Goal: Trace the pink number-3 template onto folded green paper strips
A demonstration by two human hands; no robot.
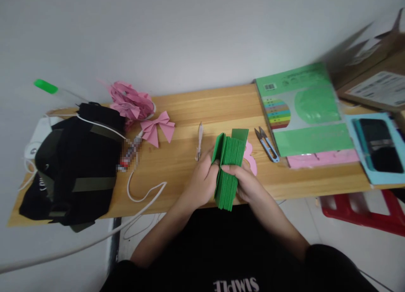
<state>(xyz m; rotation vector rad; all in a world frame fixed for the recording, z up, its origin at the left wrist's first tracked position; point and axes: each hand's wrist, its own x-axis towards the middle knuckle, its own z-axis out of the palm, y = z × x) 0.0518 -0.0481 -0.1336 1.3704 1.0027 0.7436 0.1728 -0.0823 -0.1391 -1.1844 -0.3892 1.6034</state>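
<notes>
Both hands hold a thick, pleated stack of green folded paper [230,169] above the front of the wooden table. My left hand [204,176] is closed on its left side, where a few folds fan apart from the rest. My right hand [245,180] grips the other side, thumb across the pleats. Beyond the right hand a pink paper cutout [250,159] partly shows, the rest covered by the stack. A slim whitish tool [199,141], its kind unclear, lies left of the stack. Blue-handled thread snips [267,145] rest to the right.
Pink paper bows [158,127], a pink paper bundle [131,100] and a blurred tube [130,153] sit at left beside a black bag [85,169]. A white cable [147,195] crosses the table edge. At right are a green paper pack [303,110], a phone [379,144] and a cardboard box [376,72].
</notes>
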